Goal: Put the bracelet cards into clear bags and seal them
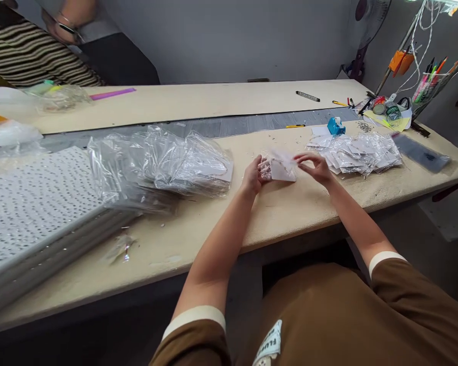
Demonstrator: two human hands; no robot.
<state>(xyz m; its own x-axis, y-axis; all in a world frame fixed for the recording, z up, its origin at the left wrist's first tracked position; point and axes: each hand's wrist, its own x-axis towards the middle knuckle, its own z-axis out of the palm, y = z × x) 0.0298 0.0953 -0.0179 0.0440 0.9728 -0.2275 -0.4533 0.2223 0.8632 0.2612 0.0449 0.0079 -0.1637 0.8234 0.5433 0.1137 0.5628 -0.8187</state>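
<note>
Head view: I watch left hand half-curled on clear plastic bag with white card, resting on cream table; right hand fingertips near bag's top edge, grip unclear.

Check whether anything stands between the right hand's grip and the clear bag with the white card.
Nothing visible does: the right hand is at the upper edge of the clear bag, and the left hand holds its other side. The pile of bagged cards lies off to the right.

The white patch on the brown shirt reads "FLUFF", the rest unclear.
</note>
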